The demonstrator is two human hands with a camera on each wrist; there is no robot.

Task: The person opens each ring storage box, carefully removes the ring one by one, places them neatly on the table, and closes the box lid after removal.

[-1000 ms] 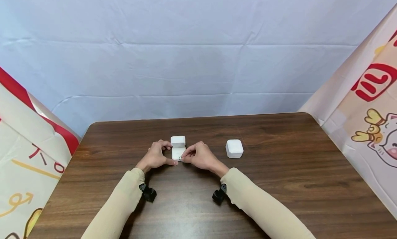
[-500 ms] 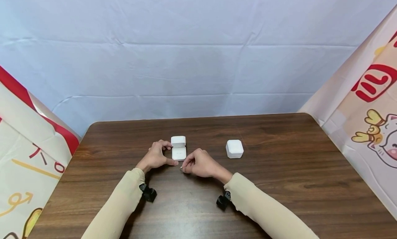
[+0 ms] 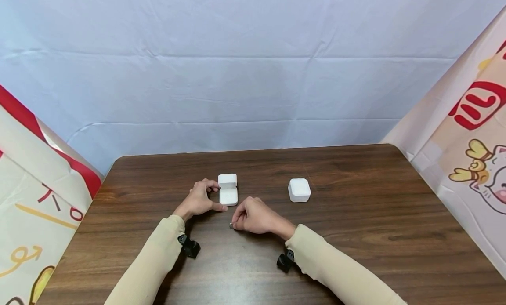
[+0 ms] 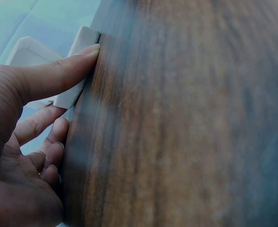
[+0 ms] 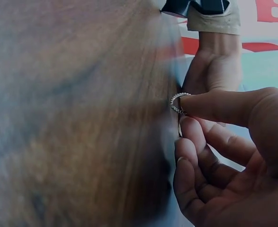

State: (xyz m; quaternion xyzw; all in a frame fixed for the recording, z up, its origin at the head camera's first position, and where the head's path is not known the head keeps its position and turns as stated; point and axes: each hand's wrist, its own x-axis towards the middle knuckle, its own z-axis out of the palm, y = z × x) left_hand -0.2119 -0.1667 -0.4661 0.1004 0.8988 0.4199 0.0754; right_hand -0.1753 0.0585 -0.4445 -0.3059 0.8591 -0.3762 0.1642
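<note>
An open white ring box (image 3: 228,198) stands on the wooden table, its lid (image 3: 227,180) raised at the back. My left hand (image 3: 199,199) holds it from the left, thumb along the front and a finger toward the back. In the left wrist view the thumb lies against the box base (image 4: 74,92). My right hand (image 3: 256,216) pinches a silver ring between thumb and forefinger, a little in front of the box. In the right wrist view the ring (image 5: 172,105) shows a row of small stones or beads, partly hidden by the thumb.
A second white box (image 3: 299,190), closed, stands to the right on the brown wooden table (image 3: 356,217). Behind the table hangs a pale cloth (image 3: 237,76). Printed cloths hang at both sides.
My right hand has drawn the ring away from the open box's cushion, toward the front of the table. The left hand and both boxes have stayed in place.
</note>
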